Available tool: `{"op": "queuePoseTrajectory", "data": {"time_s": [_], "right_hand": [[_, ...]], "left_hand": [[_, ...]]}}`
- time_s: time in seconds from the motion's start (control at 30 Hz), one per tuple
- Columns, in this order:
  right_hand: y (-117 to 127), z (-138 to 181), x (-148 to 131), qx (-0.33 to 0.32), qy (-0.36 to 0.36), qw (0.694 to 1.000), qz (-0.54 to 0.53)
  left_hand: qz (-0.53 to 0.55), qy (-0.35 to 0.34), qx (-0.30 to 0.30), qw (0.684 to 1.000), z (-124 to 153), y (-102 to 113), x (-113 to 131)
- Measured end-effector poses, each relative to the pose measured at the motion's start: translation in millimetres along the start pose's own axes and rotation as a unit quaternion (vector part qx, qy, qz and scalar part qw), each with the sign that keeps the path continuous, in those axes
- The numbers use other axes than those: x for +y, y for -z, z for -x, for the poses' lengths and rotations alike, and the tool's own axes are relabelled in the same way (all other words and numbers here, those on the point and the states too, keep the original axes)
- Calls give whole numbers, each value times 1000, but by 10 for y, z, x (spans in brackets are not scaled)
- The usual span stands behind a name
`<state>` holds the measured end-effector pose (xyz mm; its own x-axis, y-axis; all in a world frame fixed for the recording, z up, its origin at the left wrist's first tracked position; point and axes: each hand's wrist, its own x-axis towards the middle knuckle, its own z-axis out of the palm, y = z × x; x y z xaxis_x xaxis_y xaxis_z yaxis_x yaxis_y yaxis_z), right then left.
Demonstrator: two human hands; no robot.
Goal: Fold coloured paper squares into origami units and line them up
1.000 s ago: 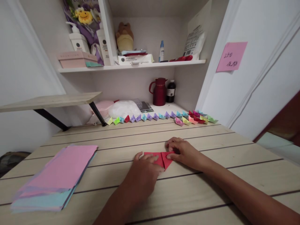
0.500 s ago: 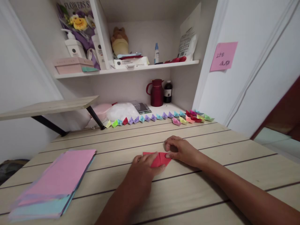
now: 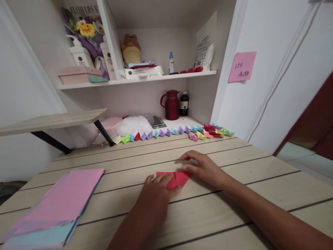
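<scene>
A folded piece of red paper [image 3: 179, 177] lies on the wooden table, with a crease or seam running across its middle. My left hand [image 3: 156, 194] holds it down, fingers over its left part and thumb along the lower edge. My right hand [image 3: 203, 167] is at the paper's upper right corner. Its fingers are apart and curved, the thumb close to the corner; whether it touches the paper I cannot tell. Along the back of the table stands a row of small folded paper boats [image 3: 161, 133] in several colours, bunched at the right end.
A stack of pink and blue paper sheets [image 3: 59, 198] lies at the left. Behind it stands a small raised wooden shelf [image 3: 57, 121] on black legs. A dark red jug [image 3: 172, 106] and a dark bottle [image 3: 184, 104] stand at the back, under a loaded white shelf [image 3: 145, 78].
My right hand's fingers have opened out from a more curled pose, and its thumb has lifted or slid towards the paper's upper corner. The left hand stays on the paper. The view has shifted slightly.
</scene>
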<state>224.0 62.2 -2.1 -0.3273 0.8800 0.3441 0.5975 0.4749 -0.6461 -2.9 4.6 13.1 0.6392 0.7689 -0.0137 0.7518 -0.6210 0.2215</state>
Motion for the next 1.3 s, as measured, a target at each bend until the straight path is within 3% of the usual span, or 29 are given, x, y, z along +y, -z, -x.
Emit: {"op": "queuePoseTrajectory", "data": {"time_s": [0.13,0.37,0.53,0.7,0.9,1.07,1.17,1.3], "right_hand": [[-111,11,-26,-66,2,990,123],[-41,-22,83,-67,-45,979,185],[-78,10,46,-70,7,985,159],[-80,19,-70,-120,104,980,119],[15,5,-120,-141,84,981,100],[-42,38,-128,-94,103,987,79],[-73,50,-136,-127,135,977,101],[-53,31,-152,-157,124,975,101]], "left_hand": [[-6,-7,25,1000,16,5,34],[-18,9,21,1000,27,6,28],[-34,2,27,999,11,80,50],[-59,0,51,997,-84,48,-62],[-79,18,99,992,-148,-95,-281],[-73,12,110,991,-122,-97,-278],[-80,7,103,991,-90,-57,-247],[-104,13,108,989,-43,-35,-240]]}}
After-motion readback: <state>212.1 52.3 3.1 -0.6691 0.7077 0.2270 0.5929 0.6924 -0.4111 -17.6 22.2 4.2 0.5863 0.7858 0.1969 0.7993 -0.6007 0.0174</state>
